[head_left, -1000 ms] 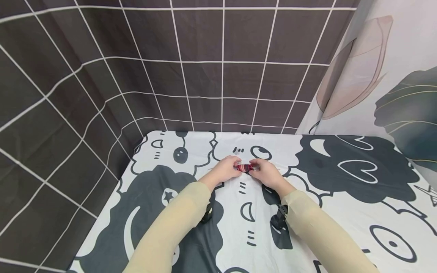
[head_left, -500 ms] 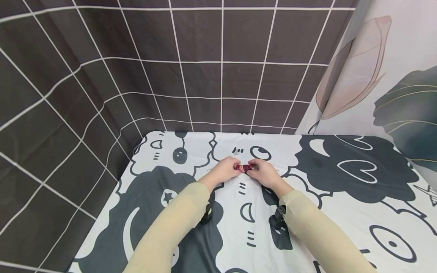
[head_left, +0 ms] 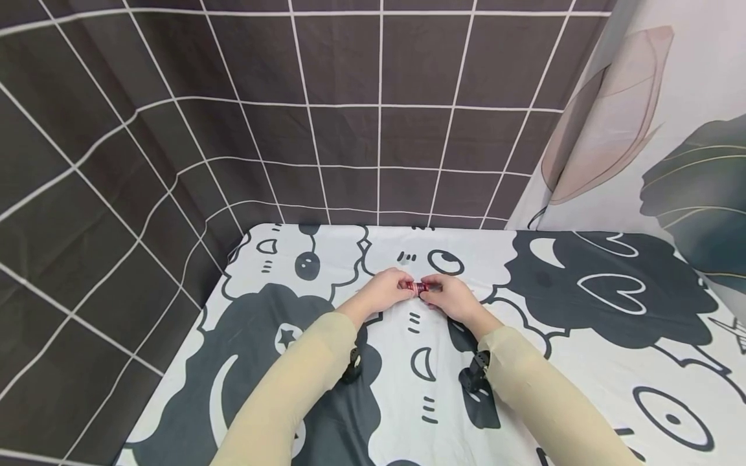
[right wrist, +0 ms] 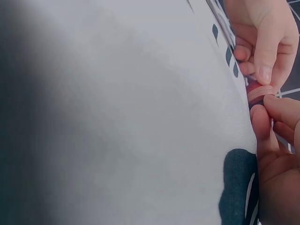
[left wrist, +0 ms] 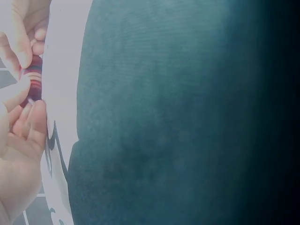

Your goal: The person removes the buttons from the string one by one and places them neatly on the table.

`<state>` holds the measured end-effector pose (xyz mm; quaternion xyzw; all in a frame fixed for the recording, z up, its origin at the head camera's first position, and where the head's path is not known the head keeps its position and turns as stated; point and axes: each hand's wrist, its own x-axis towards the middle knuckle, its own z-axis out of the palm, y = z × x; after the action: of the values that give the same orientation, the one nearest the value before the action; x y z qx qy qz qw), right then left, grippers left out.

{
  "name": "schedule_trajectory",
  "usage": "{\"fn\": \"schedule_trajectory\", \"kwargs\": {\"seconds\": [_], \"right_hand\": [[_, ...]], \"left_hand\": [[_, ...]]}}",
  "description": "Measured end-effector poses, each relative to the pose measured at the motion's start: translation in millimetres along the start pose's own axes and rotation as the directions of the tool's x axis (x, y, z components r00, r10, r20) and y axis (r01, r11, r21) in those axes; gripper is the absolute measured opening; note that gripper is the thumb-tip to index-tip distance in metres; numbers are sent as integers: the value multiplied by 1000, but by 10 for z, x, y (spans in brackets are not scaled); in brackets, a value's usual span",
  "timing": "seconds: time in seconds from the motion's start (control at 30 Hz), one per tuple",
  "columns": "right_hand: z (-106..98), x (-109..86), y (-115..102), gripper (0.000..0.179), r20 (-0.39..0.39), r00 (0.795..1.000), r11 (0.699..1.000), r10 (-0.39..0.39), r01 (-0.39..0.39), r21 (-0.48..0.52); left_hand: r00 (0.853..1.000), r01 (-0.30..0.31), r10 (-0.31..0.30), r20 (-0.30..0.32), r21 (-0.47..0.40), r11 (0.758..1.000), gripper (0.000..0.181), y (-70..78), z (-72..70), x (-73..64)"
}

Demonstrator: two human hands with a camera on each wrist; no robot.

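Between the two hands is a small, short cylinder banded in red, pink and dark stripes (head_left: 417,288), like a stack of rings. My left hand (head_left: 381,291) pinches its left end between thumb and fingers. At the other end, the thumb and fingers of my right hand (head_left: 453,298) pinch it too. In the left wrist view the striped cylinder (left wrist: 34,77) shows pale bands at its middle, and a bit of clear material pokes out near the left fingertips. Its ends are hidden by the fingers. The right wrist view shows the striped cylinder (right wrist: 258,95) close above the cloth.
A white cloth with dark cartoon prints (head_left: 402,382) covers the surface below the hands. Behind and to the left hangs a dark curtain with a white grid (head_left: 344,136). A leaf-patterned curtain (head_left: 618,129) hangs at the right. Each wrist carries a black camera (head_left: 474,372).
The hands have drawn slightly closer together, the right fingers shifting a little left along the striped cylinder. Less of it shows between them now. Both hands keep their pinch.
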<state>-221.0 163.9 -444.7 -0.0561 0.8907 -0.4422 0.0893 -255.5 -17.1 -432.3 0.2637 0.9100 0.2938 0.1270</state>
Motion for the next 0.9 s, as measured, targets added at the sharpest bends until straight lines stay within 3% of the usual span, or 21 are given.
{"fn": "schedule_trajectory", "kwargs": {"seconds": [0.5,0.9], "right_hand": [[-12,32,5,41,29,1000,1000,-8,8,-30],[-11,44,24,40,43,999,1000,2,-2,10]], "left_hand": [[1000,9,-9,14,-17,1000,38,-6,10,-9],[1000,10,-10,15,-4,1000,36,-27,26,2]]}}
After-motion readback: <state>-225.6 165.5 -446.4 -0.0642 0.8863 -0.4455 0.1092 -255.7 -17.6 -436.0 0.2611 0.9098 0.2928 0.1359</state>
